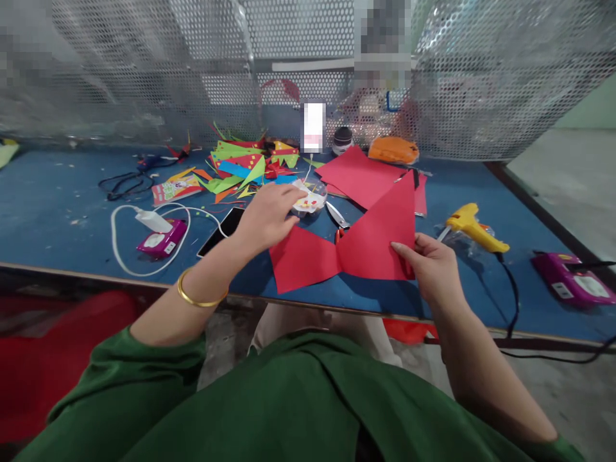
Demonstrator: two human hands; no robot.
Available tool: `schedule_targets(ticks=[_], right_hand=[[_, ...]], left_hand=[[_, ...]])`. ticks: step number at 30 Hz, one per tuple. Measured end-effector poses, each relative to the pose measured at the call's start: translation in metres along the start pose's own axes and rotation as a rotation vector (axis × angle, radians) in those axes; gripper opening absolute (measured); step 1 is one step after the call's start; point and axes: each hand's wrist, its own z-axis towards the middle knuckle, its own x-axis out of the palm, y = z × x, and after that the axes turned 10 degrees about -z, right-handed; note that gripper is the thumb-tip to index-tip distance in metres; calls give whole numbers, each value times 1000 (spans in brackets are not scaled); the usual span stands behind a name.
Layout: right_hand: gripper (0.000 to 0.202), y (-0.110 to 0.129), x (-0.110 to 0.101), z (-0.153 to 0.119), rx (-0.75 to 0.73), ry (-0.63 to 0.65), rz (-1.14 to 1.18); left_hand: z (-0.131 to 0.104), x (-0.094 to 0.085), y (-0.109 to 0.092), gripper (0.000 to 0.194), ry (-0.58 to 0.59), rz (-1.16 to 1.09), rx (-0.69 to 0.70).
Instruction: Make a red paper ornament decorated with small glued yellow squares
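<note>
A folded sheet of red paper (375,240) stands partly open near the table's front edge, creased down its middle. My right hand (433,266) pinches its right edge between thumb and fingers. Over the paper's left part my left hand (272,215) reaches out with fingers apart, near a small clear dish (310,199) with white and coloured bits in it. Whether its fingertips touch the dish, I cannot tell. Scissors (337,215) lie behind the crease, their handles partly hidden by the paper. More red sheets (353,176) are stacked behind.
Coloured paper scraps (240,167) pile up at the back left. A black phone (224,231) and a purple power strip (163,237) with a white cable are on the left. A yellow glue gun (474,228) and another purple power strip (575,279) lie right. Perforated metal (303,38) rises behind.
</note>
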Motion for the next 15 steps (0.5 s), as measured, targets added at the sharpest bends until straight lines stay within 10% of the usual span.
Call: schedule_targets(ticks=[2,7,15], right_hand=[[28,2,2,-2,2,-21,1],[26,13,14,-4,-23,-48,29],[18,54,63,-31,-169,102,48]], left_hand=[[-24,16,-20,27,-221,-23,-77],[-67,72,-68,51,-162,-241,-53],[-54,96,-81,69,-274,-624,-310]])
